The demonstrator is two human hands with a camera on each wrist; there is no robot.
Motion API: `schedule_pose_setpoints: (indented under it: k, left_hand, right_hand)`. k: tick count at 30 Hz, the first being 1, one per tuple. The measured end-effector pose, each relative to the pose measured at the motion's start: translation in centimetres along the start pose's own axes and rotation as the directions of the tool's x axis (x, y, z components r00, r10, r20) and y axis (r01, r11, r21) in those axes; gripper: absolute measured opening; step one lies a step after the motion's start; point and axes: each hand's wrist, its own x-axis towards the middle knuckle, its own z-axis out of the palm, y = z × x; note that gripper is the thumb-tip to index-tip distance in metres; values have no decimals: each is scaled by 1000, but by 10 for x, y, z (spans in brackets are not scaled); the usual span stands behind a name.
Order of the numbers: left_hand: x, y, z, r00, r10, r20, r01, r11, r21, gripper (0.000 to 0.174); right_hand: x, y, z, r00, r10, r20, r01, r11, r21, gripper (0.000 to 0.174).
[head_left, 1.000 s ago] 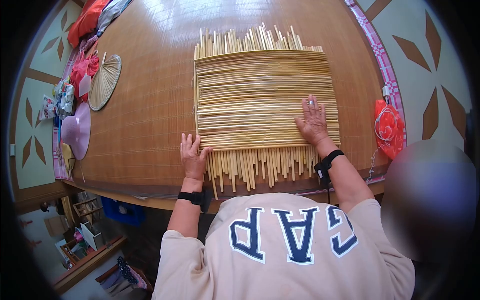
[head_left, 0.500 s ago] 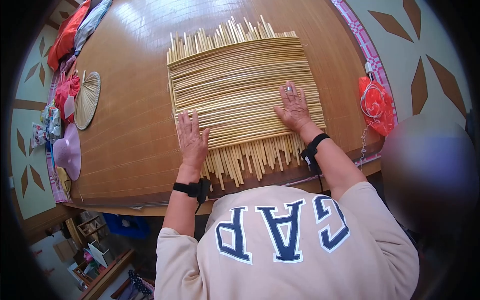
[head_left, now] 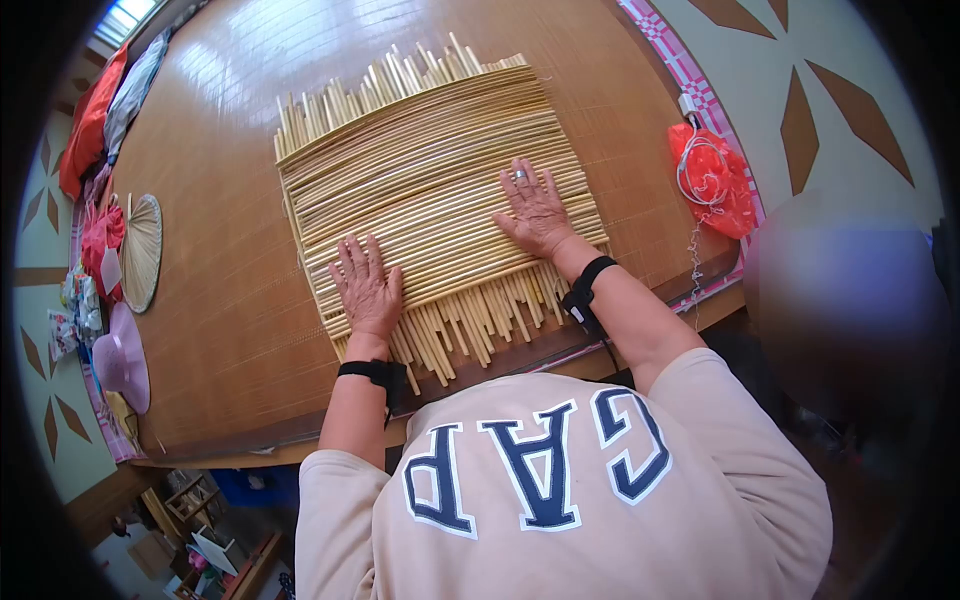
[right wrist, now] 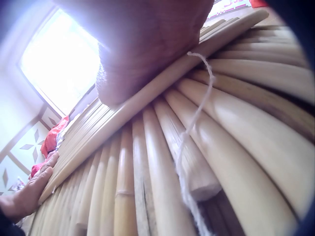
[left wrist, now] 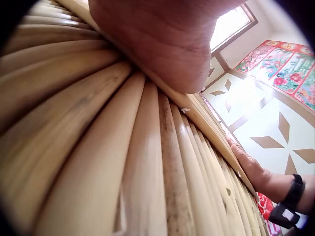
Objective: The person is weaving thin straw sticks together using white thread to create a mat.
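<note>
A layer of pale, slender sticks (head_left: 420,150) lies crosswise on the table, side by side like a mat. Beneath it are sticks running the other way, their uneven ends (head_left: 465,325) jutting out at the near and far sides. On the near left part my left hand (head_left: 367,297) rests flat, fingers spread. My right hand (head_left: 538,215), a ring on one finger, lies flat on the near right part. In the right wrist view a white string (right wrist: 183,147) hangs from the edge stick, below the heel of that hand. Neither hand grips anything.
The sticks lie on a large brown table (head_left: 220,320). At its left side are a fan (head_left: 142,255), a pink hat (head_left: 125,360) and red cloth bundles. A red plastic bag (head_left: 715,180) with a white cable lies at the right edge.
My left hand has moved from the mat's near left corner up onto the sticks. My right hand stays flat on them. The head view has turned, so the mat appears tilted and further left.
</note>
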Motion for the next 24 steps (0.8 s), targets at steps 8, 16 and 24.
schedule_pose_setpoints:
  k: [8, 16, 24]
  left_hand:
    - [0, -3, 6, 999, 16, 28, -19, 994, 110, 64]
    - [3, -5, 4, 997, 11, 81, -22, 991, 133, 62]
    - [3, -15, 13, 997, 22, 77, -34, 988, 148, 63]
  right_hand:
    - [-2, 1, -17, 993, 50, 105, -71, 975, 211, 74]
    - [-2, 16, -20, 995, 94, -29, -55, 769, 636, 75]
    - [-98, 77, -82, 798, 455, -395, -11, 666, 746, 56]
